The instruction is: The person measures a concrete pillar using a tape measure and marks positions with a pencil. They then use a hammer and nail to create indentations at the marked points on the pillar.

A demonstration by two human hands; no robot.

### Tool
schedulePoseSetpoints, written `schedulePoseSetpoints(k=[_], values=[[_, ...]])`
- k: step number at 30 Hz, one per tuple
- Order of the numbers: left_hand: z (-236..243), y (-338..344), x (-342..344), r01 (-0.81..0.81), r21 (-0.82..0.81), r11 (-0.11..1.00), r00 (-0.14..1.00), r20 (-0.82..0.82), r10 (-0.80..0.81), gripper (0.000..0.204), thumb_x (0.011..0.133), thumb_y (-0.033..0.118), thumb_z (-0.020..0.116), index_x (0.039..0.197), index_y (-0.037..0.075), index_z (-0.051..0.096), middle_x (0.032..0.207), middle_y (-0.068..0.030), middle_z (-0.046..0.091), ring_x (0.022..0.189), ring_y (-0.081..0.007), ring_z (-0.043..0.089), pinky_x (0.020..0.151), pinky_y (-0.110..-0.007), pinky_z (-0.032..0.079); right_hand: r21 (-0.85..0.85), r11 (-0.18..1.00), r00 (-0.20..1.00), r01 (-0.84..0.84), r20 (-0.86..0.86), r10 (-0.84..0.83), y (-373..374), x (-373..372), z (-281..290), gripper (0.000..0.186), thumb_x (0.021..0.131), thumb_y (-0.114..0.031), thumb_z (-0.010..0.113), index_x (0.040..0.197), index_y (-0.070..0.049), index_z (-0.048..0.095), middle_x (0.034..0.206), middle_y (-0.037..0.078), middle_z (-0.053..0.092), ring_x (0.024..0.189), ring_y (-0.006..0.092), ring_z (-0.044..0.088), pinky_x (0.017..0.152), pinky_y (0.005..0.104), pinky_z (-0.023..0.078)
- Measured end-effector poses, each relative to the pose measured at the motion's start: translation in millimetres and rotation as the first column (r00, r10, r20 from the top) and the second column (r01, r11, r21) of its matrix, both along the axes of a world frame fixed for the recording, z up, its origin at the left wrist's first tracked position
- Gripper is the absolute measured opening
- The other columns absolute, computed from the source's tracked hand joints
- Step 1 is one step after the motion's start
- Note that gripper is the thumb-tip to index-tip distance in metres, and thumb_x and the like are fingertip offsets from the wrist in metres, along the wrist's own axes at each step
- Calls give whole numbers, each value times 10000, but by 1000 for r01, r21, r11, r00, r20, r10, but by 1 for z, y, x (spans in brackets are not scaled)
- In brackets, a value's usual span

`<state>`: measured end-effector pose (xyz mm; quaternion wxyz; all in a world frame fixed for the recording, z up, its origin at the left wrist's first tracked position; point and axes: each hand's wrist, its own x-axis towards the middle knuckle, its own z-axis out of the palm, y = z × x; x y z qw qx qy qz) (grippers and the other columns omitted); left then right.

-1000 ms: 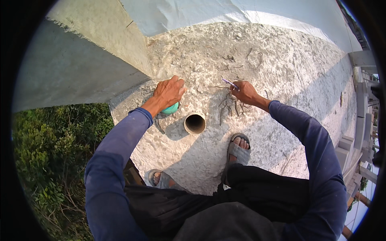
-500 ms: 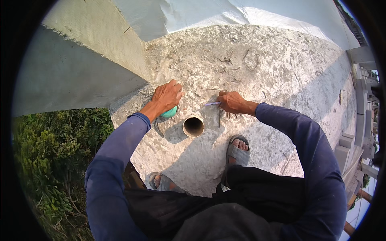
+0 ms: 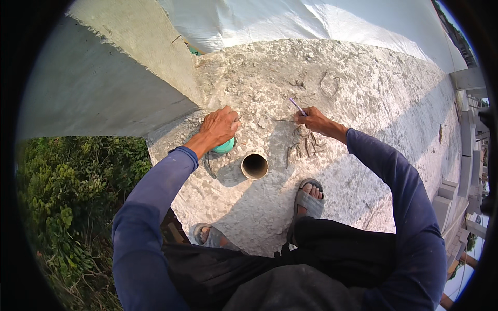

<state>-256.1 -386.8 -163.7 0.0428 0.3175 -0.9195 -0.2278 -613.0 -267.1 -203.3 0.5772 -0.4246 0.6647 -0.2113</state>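
My left hand (image 3: 219,127) is closed, its fingers curled over the rough concrete beside the wall corner. Under its heel shows a rounded turquoise object (image 3: 224,147); the hand covers most of it, and I cannot tell whether I grip it or it lies there. A thin dark strand shows by the fingertips. Across from it, my right hand (image 3: 314,120) pinches a slim purple-and-white pen (image 3: 297,106), tilted up to the left. Another thin dark strand pokes out beside those fingers. Between and nearer than both hands, an open-topped round pipe (image 3: 254,166) stands out of the concrete.
Bent wire scraps (image 3: 308,142) lie below my right hand. A concrete wall (image 3: 109,88) juts in at left, and the slab edge drops to green foliage (image 3: 78,192). White sheeting (image 3: 290,23) borders the far side. My sandalled feet (image 3: 311,199) stand nearer than the pipe.
My right hand has moved slightly right and turned, so the pen now points up instead of sideways. More wire scraps are uncovered beneath it. The left hand has barely moved.
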Motion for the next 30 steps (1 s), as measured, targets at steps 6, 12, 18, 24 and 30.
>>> schedulePoseSetpoints(k=[6, 12, 18, 24, 30], values=[[-3, -1, 6, 13, -71, 997, 1000, 7, -12, 212, 922, 234, 677, 1009, 41, 691, 982, -160, 626, 941, -375, 654, 827, -493, 523, 187, 967, 966, 175, 156, -205, 3, 3, 10, 182, 961, -232, 722, 1017, -65, 678, 744, -28, 568, 544, 55, 386, 459, 278, 258], [6, 0, -15, -108, 65, 992, 991, -75, 113, 211, 946, 254, 666, 1006, 54, 695, 990, -158, 653, 939, -378, 656, 832, -490, 523, 282, 942, 885, 181, 371, -281, -6, 13, 36, 140, 1023, -228, 661, 1024, -96, 616, 928, 15, 648, 551, 44, 388, 463, 244, 274], [19, 11, -52, -139, 346, 928, 971, -137, 196, 293, 984, 291, 639, 1186, 98, 726, 1187, -176, 707, 1026, -350, 691, 900, -447, 537, 315, 942, 854, 114, 454, -255, -15, 31, 58, 132, 1050, -226, 622, 1021, -97, 614, 1021, 49, 697, 565, 32, 412, 472, 219, 318], [31, 33, -74, -67, 399, 914, 960, -223, 168, 350, 997, 314, 640, 1242, 72, 705, 1283, -198, 688, 1146, -376, 672, 988, -440, 529, 262, 965, 860, 0, 492, -133, -22, 45, 73, 203, 1041, -288, 632, 1010, -88, 637, 846, 6, 653, 548, 46, 370, 492, 234, 297], [30, 29, -81, -114, 451, 885, 954, -198, 224, 320, 974, 325, 692, 1043, 22, 768, 899, -152, 759, 804, -261, 704, 755, -406, 537, 285, 951, 896, -122, 443, -17, -28, 51, 79, 282, 1041, -323, 604, 971, -65, 693, 625, -65, 445, 523, 53, 301, 483, 255, 239]])
